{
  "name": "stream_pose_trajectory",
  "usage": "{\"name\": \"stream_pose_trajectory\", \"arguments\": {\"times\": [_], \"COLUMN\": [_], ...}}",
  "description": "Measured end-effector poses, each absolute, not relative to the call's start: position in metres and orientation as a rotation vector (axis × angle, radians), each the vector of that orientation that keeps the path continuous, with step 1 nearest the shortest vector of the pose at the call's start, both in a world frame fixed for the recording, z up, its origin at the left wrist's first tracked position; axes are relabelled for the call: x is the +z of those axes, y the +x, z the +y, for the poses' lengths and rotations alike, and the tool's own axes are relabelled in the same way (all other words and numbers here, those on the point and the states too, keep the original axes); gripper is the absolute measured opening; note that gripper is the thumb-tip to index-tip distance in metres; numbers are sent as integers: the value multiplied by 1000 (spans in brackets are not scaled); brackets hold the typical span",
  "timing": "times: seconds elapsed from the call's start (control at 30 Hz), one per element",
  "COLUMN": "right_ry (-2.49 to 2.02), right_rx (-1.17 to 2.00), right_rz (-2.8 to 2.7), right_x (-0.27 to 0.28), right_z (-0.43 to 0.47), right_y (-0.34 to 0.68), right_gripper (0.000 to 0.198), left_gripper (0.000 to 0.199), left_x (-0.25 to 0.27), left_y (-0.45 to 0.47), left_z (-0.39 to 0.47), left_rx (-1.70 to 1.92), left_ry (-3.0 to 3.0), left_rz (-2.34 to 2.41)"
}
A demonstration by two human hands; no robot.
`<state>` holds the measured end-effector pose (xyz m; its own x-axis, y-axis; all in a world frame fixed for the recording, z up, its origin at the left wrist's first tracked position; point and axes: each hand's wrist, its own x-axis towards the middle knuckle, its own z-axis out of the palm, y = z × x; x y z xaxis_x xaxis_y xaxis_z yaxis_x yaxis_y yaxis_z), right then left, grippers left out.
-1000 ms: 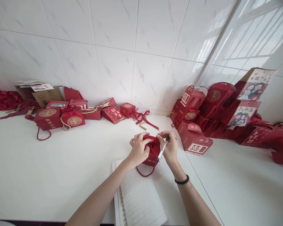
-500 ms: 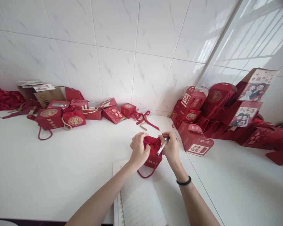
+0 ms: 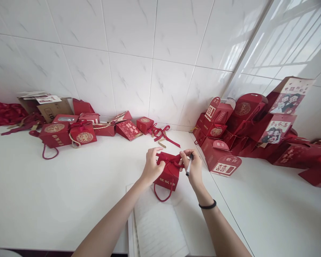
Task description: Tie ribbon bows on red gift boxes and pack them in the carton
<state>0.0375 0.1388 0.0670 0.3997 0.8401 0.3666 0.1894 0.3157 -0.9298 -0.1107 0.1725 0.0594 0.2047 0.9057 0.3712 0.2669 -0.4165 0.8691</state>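
Observation:
A small red gift box [image 3: 166, 175] with gold lettering and a twisted red cord handle [image 3: 162, 200] stands in front of me. A red ribbon bow [image 3: 170, 161] lies across its top. My left hand [image 3: 152, 167] grips the box's left side, thumb near the bow and index finger at the top edge. On the right side, my right hand [image 3: 194, 167] has its thumb and fingertips at the ribbon's end by the box edge. That same hand holds a pen [image 3: 188, 169], black at the top with a clear barrel, pointing down. Some fingertips are hidden behind the box.
Beneath and before the box lies an open notebook [image 3: 159, 228]. Stacked red boxes [image 3: 216, 157] crowd the right; more red boxes [image 3: 56, 134] line the wall on the left. Loose red ribbon [image 3: 164, 134] and a small tan strip [image 3: 162, 144] lie behind my hands on the white table [image 3: 69, 200].
The box has tipped, so more of its lettered face and the bow now show. My left hand has shifted slightly left. The pen has swung from slanted to nearly upright.

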Motion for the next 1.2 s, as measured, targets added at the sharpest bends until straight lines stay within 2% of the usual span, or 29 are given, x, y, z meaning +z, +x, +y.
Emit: {"name": "stream_pose_trajectory", "arguments": {"times": [0.13, 0.3, 0.47, 0.6, 0.7, 0.73, 0.8, 0.83, 0.93, 1.0, 1.1, 1.2], "right_ry": [-1174, -1151, -1112, -1135, -1157, -1160, -1156, -1154, -1157, -1148, -1116, -1112], "right_rx": [654, 662, 529, 509, 471, 460, 455, 459, 483, 543, 678, 711], "right_rz": [-1131, -1151, -1300, -1327, -1298, -1290, -1285, -1285, -1262, -1212, -1141, -1126], "right_x": [69, 68, 65, 61, 57, 56, 55, 55, 57, 59, 61, 62], "right_z": [136, 138, 141, 141, 142, 142, 143, 143, 141, 140, 138, 138], "right_y": [35, 31, 29, 29, 28, 27, 25, 25, 23, 23, 22, 21], "right_gripper": [43, 46, 37, 35, 36, 36, 35, 35, 37, 39, 42, 45], "left_gripper": [42, 32, 19, 31, 16, 11, 10, 8, 15, 18, 42, 70], "left_x": [66, 80, 81, 93, 99, 93, 65, 44, -12, -26, -5, 31], "left_y": [-117, -133, -144, -147, -147, -145, -139, -136, -137, -149, -178, -207], "left_z": [173, 180, 190, 181, 137, 115, 71, 51, 16, 14, 30, 44], "left_rx": [1102, 800, 687, 875, 1197, 1187, 1125, 1209, 1172, 919, 340, 52], "left_ry": [2174, 2115, 2145, 2153, 2277, 2357, 2533, 2673, 2909, 3011, 2846, 2518], "left_rz": [895, 832, 840, 896, 986, 915, 735, 586, 607, 610, 689, 887]}}
